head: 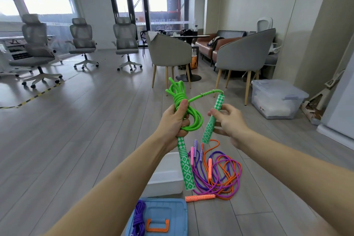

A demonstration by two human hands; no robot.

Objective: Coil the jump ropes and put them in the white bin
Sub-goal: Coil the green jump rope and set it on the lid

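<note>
Left hand clenches the coiled green braided jump rope with one patterned handle, keeping loops together. Right hand pinches the second handle, probably for wrapping. White plastic bin sits below the coil.

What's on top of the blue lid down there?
A coiled purple jump rope lies on the blue lid, beside its orange handle. The picture's bottom edge cuts off the rest, and whatever is under the lid is covered.
</note>
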